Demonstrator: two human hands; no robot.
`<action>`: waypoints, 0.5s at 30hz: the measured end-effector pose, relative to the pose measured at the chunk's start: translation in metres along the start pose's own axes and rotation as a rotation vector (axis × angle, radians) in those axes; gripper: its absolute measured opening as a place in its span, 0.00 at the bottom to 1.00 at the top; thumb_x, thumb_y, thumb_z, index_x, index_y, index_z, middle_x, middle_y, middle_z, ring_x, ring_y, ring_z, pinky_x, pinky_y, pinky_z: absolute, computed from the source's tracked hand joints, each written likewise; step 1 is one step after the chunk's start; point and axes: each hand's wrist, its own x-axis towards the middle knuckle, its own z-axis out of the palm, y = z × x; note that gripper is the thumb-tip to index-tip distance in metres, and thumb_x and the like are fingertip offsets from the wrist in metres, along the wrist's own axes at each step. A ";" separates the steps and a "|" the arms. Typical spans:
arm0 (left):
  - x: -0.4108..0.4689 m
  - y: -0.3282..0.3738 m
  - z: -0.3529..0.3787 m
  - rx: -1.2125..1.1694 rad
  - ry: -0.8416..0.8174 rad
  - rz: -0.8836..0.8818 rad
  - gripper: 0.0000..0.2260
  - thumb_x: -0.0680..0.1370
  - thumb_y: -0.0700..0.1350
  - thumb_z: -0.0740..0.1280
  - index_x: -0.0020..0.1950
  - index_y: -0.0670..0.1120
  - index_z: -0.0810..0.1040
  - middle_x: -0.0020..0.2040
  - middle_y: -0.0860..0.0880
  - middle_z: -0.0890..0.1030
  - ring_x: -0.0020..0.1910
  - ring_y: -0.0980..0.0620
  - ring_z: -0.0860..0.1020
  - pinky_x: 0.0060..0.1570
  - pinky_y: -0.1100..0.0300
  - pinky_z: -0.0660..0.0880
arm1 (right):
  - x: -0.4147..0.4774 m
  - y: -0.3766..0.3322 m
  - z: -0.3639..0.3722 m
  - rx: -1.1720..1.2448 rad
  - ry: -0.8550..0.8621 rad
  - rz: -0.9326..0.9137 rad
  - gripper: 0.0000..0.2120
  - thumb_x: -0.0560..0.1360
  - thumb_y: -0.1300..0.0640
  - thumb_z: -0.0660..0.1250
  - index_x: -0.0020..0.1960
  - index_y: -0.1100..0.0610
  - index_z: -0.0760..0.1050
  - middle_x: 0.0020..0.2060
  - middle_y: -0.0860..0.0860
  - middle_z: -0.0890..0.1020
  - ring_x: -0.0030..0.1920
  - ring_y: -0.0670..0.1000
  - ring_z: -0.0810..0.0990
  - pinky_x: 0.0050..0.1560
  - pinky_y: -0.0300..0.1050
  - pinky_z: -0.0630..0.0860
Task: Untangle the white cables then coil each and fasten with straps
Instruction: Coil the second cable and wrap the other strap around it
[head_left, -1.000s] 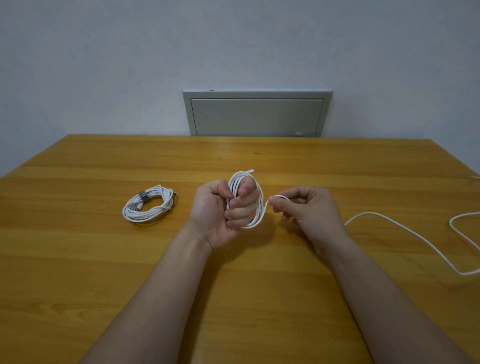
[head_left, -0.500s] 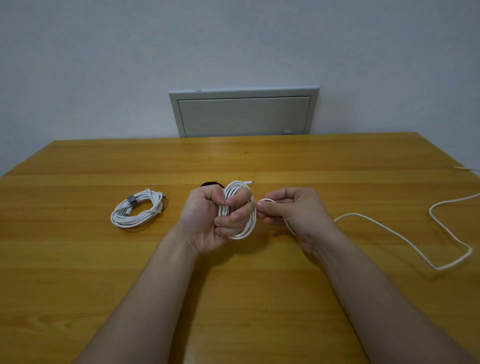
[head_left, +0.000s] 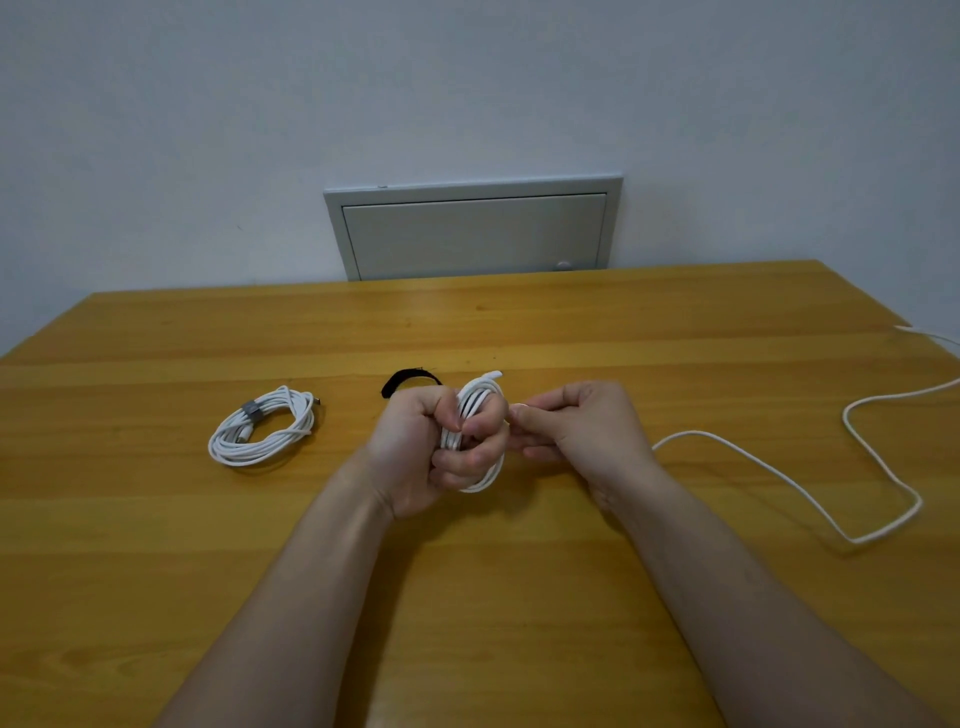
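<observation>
white cable (head_left: 779, 475) | left hand (head_left: 415, 447) fisted round coil | right hand (head_left: 576, 426) pinching strand, seemingly | tail cut off right

A half-wound white cable coil (head_left: 475, 441) stands upright at table centre, its loops gathered in a fist. Its loose tail (head_left: 810, 493) snakes off toward 3 o'clock, lying slack on the wood in wide bends. At 9 o'clock lies a finished coil (head_left: 262, 431), flat (bound by a grey strap (head_left: 251, 410)). A black strap (head_left: 408, 382) curls at 12 o'clock, just behind.
</observation>
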 end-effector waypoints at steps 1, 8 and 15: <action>0.000 0.000 0.001 0.034 0.003 0.007 0.03 0.62 0.40 0.55 0.33 0.45 0.67 0.27 0.47 0.69 0.22 0.54 0.52 0.21 0.65 0.51 | 0.001 0.000 -0.001 0.020 -0.020 0.020 0.05 0.72 0.66 0.77 0.43 0.65 0.81 0.37 0.62 0.87 0.36 0.55 0.87 0.32 0.39 0.80; -0.003 -0.001 0.003 0.306 0.068 0.076 0.04 0.63 0.40 0.53 0.32 0.45 0.66 0.26 0.47 0.66 0.24 0.54 0.53 0.23 0.64 0.50 | 0.006 -0.006 -0.011 0.342 -0.250 0.233 0.09 0.77 0.72 0.66 0.56 0.76 0.75 0.44 0.65 0.86 0.42 0.55 0.88 0.46 0.46 0.85; -0.001 -0.003 0.011 0.739 0.072 0.107 0.04 0.64 0.41 0.55 0.31 0.42 0.64 0.26 0.45 0.63 0.26 0.50 0.58 0.26 0.58 0.55 | 0.010 -0.001 -0.010 0.261 -0.198 0.210 0.04 0.77 0.71 0.68 0.49 0.72 0.80 0.42 0.63 0.86 0.39 0.52 0.87 0.41 0.42 0.84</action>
